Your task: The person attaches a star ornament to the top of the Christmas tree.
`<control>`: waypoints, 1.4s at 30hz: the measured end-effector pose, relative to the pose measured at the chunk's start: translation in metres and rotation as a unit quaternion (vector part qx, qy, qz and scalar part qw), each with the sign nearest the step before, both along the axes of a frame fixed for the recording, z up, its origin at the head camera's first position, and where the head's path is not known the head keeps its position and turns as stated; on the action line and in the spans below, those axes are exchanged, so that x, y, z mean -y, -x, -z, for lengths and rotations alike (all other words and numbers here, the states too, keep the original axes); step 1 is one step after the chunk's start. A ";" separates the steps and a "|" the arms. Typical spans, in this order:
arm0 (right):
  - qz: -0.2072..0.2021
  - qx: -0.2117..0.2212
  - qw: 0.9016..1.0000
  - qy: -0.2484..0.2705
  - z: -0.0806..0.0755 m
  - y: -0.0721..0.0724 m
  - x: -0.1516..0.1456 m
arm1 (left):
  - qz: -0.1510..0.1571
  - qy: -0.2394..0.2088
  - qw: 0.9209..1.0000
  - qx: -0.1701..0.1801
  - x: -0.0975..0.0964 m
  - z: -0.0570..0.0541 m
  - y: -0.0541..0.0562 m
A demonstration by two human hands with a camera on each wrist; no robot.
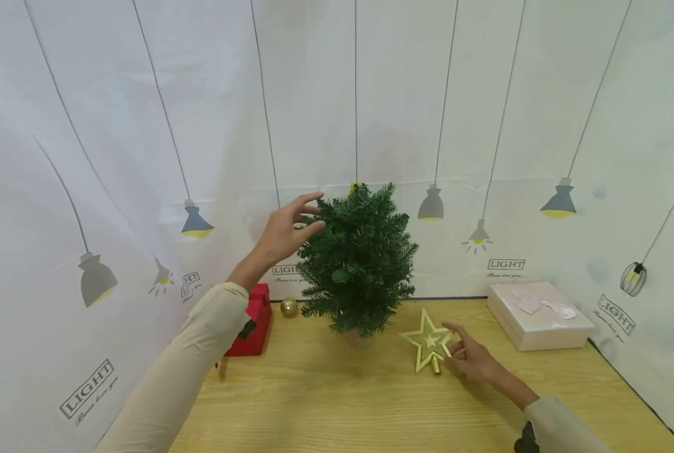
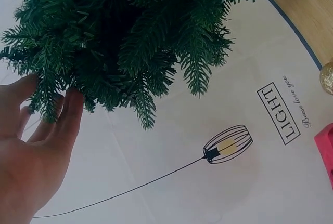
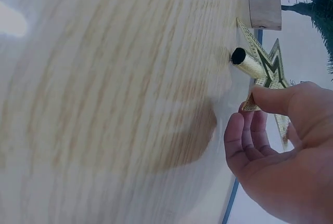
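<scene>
A small green artificial Christmas tree [image 1: 359, 264] stands on the table, its wooden block base [image 3: 264, 7] showing in the right wrist view. My left hand [image 1: 283, 233] is at the upper left of the tree, fingers loosely bent and apart. In the left wrist view those fingertips [image 2: 73, 99] meet the outer branches without gripping any. My right hand [image 1: 473, 360] pinches one point of a gold star tree topper [image 1: 430, 343] between thumb and fingers, right of the tree. The topper's hollow tube [image 3: 247, 63] faces the near side. Whether the star touches the table cannot be told.
A red box [image 1: 260, 318] stands on the left, partly behind my left sleeve. Between it and the tree lies a gold ball ornament [image 1: 288, 307]. A pale pink gift box [image 1: 537, 314] with a bow sits at the back right. Printed backdrop [image 1: 405, 94] surrounds the wooden table [image 1: 325, 402].
</scene>
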State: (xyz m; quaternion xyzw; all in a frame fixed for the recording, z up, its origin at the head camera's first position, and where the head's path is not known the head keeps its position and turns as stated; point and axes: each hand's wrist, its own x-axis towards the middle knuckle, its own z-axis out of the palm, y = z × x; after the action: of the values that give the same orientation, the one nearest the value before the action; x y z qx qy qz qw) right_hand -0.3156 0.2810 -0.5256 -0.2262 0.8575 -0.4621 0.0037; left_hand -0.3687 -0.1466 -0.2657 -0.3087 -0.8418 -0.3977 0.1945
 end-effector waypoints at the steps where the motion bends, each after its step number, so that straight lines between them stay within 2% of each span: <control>1: 0.002 0.000 1.000 0.001 0.000 -0.001 0.000 | 0.001 -0.005 1.000 0.003 0.000 0.001 0.000; 6: 0.037 0.004 0.999 -0.005 0.002 -0.002 0.000 | 0.001 -0.037 0.999 0.017 0.000 0.004 0.001; 9: 0.061 -0.015 0.998 0.003 0.002 -0.002 -0.001 | -0.004 -0.050 0.999 0.021 -0.001 0.006 0.003; 12: 0.071 -0.032 0.996 0.031 0.001 -0.002 -0.002 | -0.010 -0.057 0.998 0.022 -0.002 0.007 0.003; 17: 0.068 -0.033 0.994 0.076 -0.002 -0.002 -0.004 | -0.010 -0.066 0.998 0.020 -0.004 0.007 0.002; 31: 0.056 -0.039 0.991 0.118 -0.014 -0.006 -0.012 | -0.014 -0.070 0.997 0.018 -0.005 0.008 0.000; 37: 0.058 -0.029 0.991 0.116 -0.026 -0.007 -0.017 | -0.016 -0.071 0.997 0.015 -0.004 0.009 0.000; 42: 0.048 -0.046 0.991 0.117 -0.040 -0.008 -0.019 | -0.016 -0.076 0.997 0.015 -0.002 0.010 0.001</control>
State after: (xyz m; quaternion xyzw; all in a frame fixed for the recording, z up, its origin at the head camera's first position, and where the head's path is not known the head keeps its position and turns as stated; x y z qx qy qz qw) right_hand -0.3076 0.3005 -0.4859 -0.2049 0.8065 -0.5483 -0.0839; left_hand -0.3693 -0.1444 -0.2756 -0.2734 -0.8167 -0.4623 0.2110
